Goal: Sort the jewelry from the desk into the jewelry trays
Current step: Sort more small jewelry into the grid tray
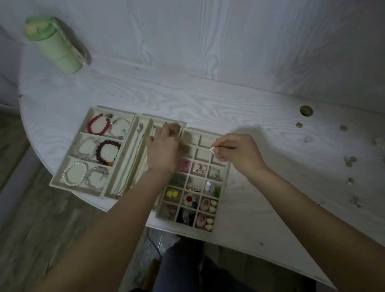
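Three trays sit mid-frame on your counter. Your left hand grips something brown and fuzzy; your right hand pinches a small ring; loose jewelry lies right.

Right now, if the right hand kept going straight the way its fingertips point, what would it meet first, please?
The right hand points left across the grid tray, pinching a small ring. Carrying on, it would probably meet the left hand and the brown fluffy piece it holds, though heights are unclear.
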A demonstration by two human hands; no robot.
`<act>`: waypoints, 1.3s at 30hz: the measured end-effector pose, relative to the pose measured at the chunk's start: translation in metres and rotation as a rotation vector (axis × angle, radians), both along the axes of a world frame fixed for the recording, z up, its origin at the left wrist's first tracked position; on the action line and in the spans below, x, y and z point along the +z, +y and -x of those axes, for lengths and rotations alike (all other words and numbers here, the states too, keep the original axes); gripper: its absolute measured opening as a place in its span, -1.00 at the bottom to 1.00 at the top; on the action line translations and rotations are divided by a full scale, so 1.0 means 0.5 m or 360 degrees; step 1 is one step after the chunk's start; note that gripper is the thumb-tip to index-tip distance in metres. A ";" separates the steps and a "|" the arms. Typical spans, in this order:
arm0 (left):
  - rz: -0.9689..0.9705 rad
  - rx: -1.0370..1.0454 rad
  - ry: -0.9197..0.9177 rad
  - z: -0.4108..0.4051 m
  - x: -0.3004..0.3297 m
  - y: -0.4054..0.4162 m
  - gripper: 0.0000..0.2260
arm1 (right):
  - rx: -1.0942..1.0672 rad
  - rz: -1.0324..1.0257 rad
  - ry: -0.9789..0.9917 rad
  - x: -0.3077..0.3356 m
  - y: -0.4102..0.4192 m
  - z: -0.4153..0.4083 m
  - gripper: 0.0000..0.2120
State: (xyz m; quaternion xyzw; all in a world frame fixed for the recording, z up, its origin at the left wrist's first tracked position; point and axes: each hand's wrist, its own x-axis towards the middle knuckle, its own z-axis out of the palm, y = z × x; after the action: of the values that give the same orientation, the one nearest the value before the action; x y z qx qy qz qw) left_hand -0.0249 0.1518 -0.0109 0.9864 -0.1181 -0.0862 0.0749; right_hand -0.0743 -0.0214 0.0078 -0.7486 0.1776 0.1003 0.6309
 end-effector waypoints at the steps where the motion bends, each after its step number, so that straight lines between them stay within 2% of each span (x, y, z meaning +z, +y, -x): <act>1: -0.0062 -0.0007 -0.0028 0.001 -0.002 -0.002 -0.78 | 0.0008 -0.0001 0.0007 -0.001 -0.002 0.001 -0.87; 6: -0.0172 -0.0045 -0.0123 0.001 -0.002 -0.017 -0.75 | 0.0036 0.0000 0.0010 -0.002 -0.010 0.006 -0.88; 17: -0.0188 -0.0041 -0.0148 -0.008 -0.015 -0.020 -0.75 | 0.0077 0.0034 0.0059 -0.002 -0.001 0.001 -0.83; 27: -0.0656 -0.0265 -0.0156 -0.024 0.004 -0.046 -0.79 | 0.0049 0.0029 0.0075 0.004 0.009 0.000 -0.84; 39: -0.0829 -0.0345 -0.0146 -0.028 0.025 -0.068 -0.79 | 0.0017 0.0023 0.0052 0.001 -0.003 0.006 -0.91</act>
State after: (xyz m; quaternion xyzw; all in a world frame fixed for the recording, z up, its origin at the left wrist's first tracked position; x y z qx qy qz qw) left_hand -0.0107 0.1179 0.0013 0.9570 -0.1999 -0.0765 -0.1959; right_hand -0.0771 -0.0228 0.0082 -0.7524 0.1847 0.1147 0.6218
